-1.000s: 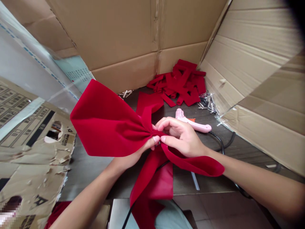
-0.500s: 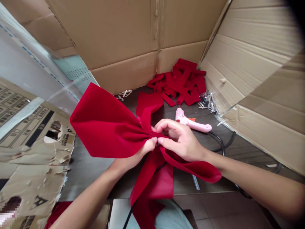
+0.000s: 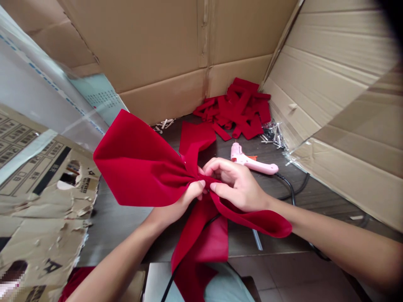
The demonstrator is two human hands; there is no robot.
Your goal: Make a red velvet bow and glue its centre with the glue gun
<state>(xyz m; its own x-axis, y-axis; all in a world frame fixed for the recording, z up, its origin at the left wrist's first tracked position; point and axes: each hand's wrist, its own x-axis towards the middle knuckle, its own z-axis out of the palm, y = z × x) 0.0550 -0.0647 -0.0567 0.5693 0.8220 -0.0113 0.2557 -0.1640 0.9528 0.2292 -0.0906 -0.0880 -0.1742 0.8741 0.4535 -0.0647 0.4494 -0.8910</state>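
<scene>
A red velvet bow is pinched together at its centre, with a wide left loop [image 3: 135, 172] and a narrower right loop [image 3: 260, 221]. Two velvet tails [image 3: 201, 243] hang below the pinch. My left hand [image 3: 189, 195] is shut on the gathered centre from the left, thumb on top. My right hand [image 3: 234, 184] grips the same gathers from the right, its fingers curled. A pink hot glue gun [image 3: 253, 161] lies just beyond my right hand, not touching it.
A pile of cut red velvet strips [image 3: 236, 111] lies in the far corner, with metal clips [image 3: 273, 135] to its right. A black cord [image 3: 291, 193] runs from the glue gun. Cardboard sheets [image 3: 157, 46] wall the dark tabletop [image 3: 119, 226].
The bow's left loop has sagged slightly, and the right loop's tip has drawn slightly inward. Both hands keep hold of the gathered centre, with small shifts of the fingers.
</scene>
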